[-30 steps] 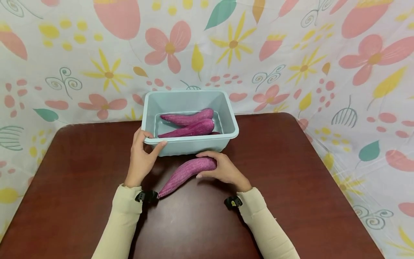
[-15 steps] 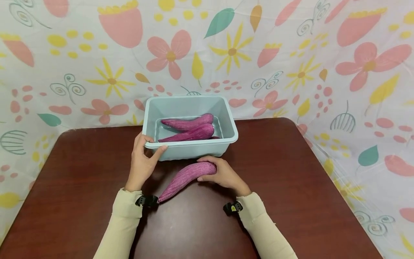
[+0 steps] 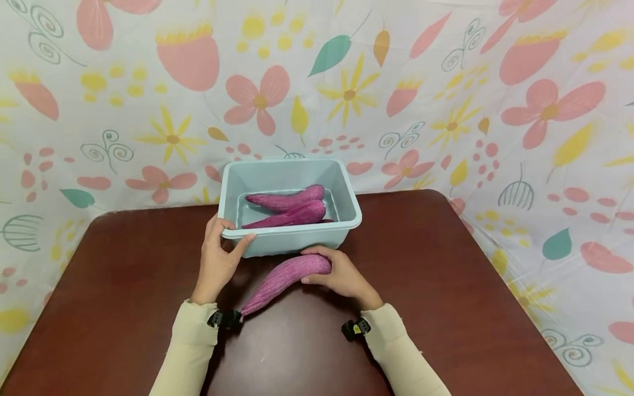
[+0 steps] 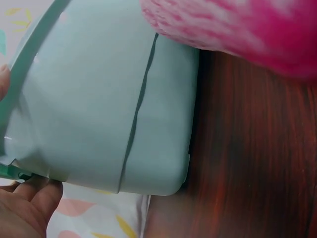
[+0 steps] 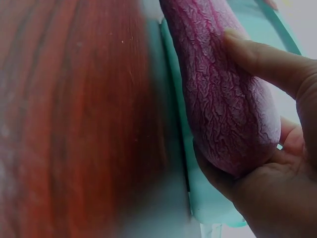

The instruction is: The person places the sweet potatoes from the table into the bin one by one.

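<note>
My right hand (image 3: 342, 275) holds a wrinkled, curved purple eggplant (image 3: 282, 280) by its thick end, thumb on the near side and fingers on the far side. Its thin tip points toward my left wrist. In the right wrist view, the eggplant (image 5: 223, 94) shows deep lengthwise wrinkles. My left hand (image 3: 218, 264) grips the front left corner of a pale blue plastic bin (image 3: 297, 242). The left wrist view shows the bin's outer wall (image 4: 94, 99) with fingers at its rim. Inside lie two more purple eggplants (image 3: 287, 201), and part of another purple piece shows behind the front rim.
Everything stands on a dark reddish-brown table (image 3: 421, 286) with rounded back corners. A white cloth (image 3: 396, 66) printed with flowers and leaves hangs behind the table and along its sides. Black wrist cameras (image 3: 355, 329) are strapped on both wrists.
The head view has tilted, so bin, hands and table appear lower in it. Relative to the bin, both hands and the eggplant have hardly moved.
</note>
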`<act>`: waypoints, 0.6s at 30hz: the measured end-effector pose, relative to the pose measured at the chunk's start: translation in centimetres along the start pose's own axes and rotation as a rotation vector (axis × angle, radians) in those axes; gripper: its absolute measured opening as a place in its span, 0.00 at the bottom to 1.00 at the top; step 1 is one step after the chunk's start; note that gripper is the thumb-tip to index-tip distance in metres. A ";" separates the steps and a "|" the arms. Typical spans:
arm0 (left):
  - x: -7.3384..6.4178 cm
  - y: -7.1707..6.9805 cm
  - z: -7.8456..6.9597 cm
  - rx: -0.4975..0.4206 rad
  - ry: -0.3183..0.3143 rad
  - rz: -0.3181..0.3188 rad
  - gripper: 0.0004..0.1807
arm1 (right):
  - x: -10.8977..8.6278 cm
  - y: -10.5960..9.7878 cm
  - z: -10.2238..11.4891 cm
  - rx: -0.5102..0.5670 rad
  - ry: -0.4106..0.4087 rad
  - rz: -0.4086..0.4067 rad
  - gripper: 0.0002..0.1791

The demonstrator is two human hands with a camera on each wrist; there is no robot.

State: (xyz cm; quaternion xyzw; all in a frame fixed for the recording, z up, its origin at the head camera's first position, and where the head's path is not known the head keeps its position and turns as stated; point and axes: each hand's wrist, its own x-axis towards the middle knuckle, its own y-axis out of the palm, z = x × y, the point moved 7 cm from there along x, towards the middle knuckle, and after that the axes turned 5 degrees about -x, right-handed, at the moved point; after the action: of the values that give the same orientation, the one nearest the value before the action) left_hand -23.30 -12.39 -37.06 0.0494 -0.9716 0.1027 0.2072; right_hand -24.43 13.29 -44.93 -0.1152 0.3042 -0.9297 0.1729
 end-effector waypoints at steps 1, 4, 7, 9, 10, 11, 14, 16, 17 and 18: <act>-0.1 0.0 0.0 0.005 -0.003 -0.004 0.16 | -0.1 -0.1 0.1 -0.002 -0.001 0.004 0.31; -0.2 0.2 0.1 0.009 0.004 -0.006 0.17 | -0.3 -0.8 0.3 -0.008 -0.013 -0.010 0.31; -0.1 0.3 0.1 0.005 0.019 0.007 0.17 | -0.6 -1.7 0.4 -0.009 -0.020 -0.055 0.31; 0.0 0.4 0.1 0.007 0.026 0.006 0.17 | -0.7 -2.2 0.4 -0.007 -0.019 -0.077 0.30; 0.0 0.4 0.1 0.008 0.027 0.003 0.17 | -0.7 -2.4 0.5 -0.001 -0.017 -0.082 0.30; 0.0 0.4 0.1 0.008 0.028 -0.002 0.17 | -0.8 -2.6 0.5 0.003 -0.013 -0.084 0.30; -0.1 0.2 0.1 0.010 0.031 -0.012 0.17 | -1.0 -2.9 0.7 0.017 -0.006 -0.085 0.30; -0.2 0.1 0.0 0.009 0.037 -0.013 0.17 | -1.2 -3.0 1.0 0.024 -0.010 -0.090 0.30; -0.3 0.0 -0.1 0.009 0.042 -0.013 0.17 | -1.2 -3.1 1.1 0.024 -0.014 -0.092 0.29; -0.3 -0.1 -0.1 0.009 0.046 -0.013 0.17 | -1.3 -3.1 1.3 0.024 -0.022 -0.096 0.29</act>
State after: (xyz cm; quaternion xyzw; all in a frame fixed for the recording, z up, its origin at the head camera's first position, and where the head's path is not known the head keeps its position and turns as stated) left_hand -22.98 -12.44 -37.07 0.0544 -0.9659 0.1066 0.2298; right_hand -23.63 15.45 -42.16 -0.1378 0.2853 -0.9391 0.1328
